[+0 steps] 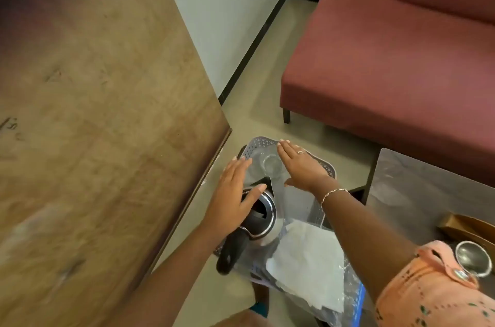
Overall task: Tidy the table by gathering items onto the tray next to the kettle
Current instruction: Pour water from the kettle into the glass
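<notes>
A grey perforated tray (258, 144) lies low in the middle of the view. On it stands a steel kettle (263, 215) with a black handle, a clear glass (270, 163) beyond it, and white paper (308, 262) with a clear plastic bag at the near end. My left hand (235, 192) is flat, with straight fingers over the kettle's lid and spout. My right hand (301, 163) is also flat, hovering over the tray's right side beside the glass. Neither hand grips anything.
A brown wooden panel (93, 112) fills the left side. A red sofa (388, 58) stands at the back right. A dark grey table (428, 187) on the right carries a metal cup (472, 255) and a wooden holder (466, 227).
</notes>
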`<state>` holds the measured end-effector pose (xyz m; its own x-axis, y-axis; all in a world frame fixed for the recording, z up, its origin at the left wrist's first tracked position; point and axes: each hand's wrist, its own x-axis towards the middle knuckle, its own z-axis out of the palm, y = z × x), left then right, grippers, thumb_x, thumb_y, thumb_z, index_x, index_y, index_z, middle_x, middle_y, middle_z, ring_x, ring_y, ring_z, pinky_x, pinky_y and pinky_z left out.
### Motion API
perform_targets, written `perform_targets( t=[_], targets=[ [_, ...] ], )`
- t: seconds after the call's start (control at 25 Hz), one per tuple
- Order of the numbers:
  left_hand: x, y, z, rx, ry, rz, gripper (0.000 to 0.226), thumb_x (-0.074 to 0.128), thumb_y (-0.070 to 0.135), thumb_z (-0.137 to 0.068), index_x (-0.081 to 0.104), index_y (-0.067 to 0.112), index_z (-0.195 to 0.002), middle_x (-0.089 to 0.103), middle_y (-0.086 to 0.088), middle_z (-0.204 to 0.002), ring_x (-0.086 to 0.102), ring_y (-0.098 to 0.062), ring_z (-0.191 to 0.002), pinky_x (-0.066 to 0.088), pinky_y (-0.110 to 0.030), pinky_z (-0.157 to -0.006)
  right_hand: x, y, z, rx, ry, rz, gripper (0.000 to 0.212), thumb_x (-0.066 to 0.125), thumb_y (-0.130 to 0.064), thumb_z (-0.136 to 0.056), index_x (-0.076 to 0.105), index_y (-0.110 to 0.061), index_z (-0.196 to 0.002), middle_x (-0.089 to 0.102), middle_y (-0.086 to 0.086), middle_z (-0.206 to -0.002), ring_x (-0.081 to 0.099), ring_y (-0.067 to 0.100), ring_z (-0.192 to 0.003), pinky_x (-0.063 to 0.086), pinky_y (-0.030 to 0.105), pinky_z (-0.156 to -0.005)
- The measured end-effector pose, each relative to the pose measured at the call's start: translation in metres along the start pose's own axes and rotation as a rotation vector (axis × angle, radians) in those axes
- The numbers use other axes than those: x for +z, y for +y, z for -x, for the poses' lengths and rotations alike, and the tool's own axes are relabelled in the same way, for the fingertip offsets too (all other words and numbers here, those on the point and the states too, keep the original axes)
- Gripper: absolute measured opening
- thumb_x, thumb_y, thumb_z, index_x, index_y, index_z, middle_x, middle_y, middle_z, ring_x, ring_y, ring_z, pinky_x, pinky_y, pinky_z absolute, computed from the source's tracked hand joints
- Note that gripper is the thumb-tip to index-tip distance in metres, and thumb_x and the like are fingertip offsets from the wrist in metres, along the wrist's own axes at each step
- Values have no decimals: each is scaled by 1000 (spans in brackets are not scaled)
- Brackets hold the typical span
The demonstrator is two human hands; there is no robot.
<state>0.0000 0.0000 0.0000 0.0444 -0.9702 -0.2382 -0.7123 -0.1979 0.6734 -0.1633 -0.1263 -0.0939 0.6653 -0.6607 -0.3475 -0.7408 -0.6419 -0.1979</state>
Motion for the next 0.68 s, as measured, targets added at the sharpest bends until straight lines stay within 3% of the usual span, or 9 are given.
perform_targets(
  t=[0.28, 0.4, 0.52, 0.68],
  targets=[
    [-9, -22, -11, -80, 90, 118, 57, 50, 36, -90, 32, 16, -140, 35, -1, -147, 24, -7, -137, 23, -19, -103, 22, -4, -38, -1, -80, 66, 111, 75, -31, -72, -5, -1, -143, 1, 17, -155, 4, 30, -143, 14, 40, -118],
    [-12, -24, -13, -87, 105, 155, 59, 51, 37, -89, 32, 15, -140, 40, -2, -144, 35, -11, -133, 29, -18, -101, 26, -7, -44, 28, -46, 20, 108, 76, -28, -70, 2, -2, -144, 15, 16, -153, 16, 33, -140, 24, 40, -114],
    [-13, -23, -15, -89, 106, 195, 60, 53, 39, -88, 32, 16, -140, 43, 0, -140, 38, -3, -124, 28, -3, -90, 25, -7, -40, 42, -10, -27, 103, 77, -24, -67, 11, -2, -142, 27, 16, -146, 34, 34, -129, 34, 38, -106],
    [-10, -8, -10, -129, 92, 249, 61, 56, 40, -86, 33, 20, -139, 41, 4, -143, 35, 1, -123, 28, -5, -91, 6, -2, -11, 93, 84, -132, 98, 75, -24, -66, 16, -3, -141, 30, 15, -145, 36, 32, -126, 34, 36, -106]
  ],
)
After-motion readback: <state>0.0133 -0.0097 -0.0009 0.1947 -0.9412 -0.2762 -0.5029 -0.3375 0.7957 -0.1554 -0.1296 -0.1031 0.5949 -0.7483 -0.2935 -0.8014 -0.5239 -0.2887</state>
